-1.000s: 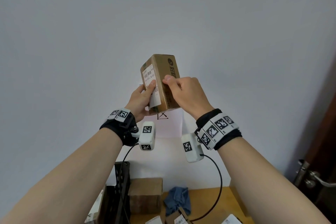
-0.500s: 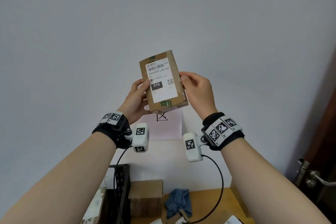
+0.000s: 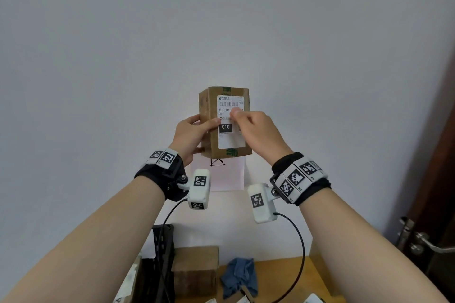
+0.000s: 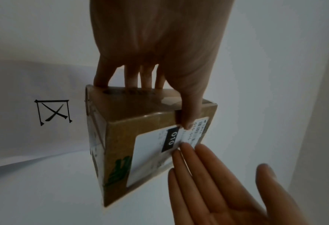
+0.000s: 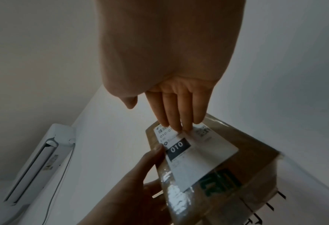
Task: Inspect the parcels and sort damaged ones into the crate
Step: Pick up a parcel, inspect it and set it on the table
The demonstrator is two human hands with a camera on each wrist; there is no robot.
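A small brown cardboard parcel [image 3: 230,140] with a white shipping label marked 010 is held upright in the air before the wall. My left hand [image 3: 192,133] grips its left side, with the thumb on the front face and the fingers behind. My right hand [image 3: 258,130] is flat, its straight fingertips [image 5: 176,126] resting on the label's upper part. The left wrist view shows the parcel [image 4: 133,106] from below, with the right hand [image 4: 217,190] beside it. The black crate [image 3: 162,253] stands at the lower left, partly hidden by my left arm.
A wooden table [image 3: 278,278] below carries a larger brown box [image 3: 195,270], a crumpled blue cloth [image 3: 238,275] and several labelled parcels at the bottom edge. A white sheet with a black mark [image 3: 226,174] hangs on the wall. At the right is a door with a metal handle [image 3: 418,241].
The parcel has turned so its label faces me squarely and its left side shows. My right hand has left the parcel's right edge and now lays straight fingers on the label.
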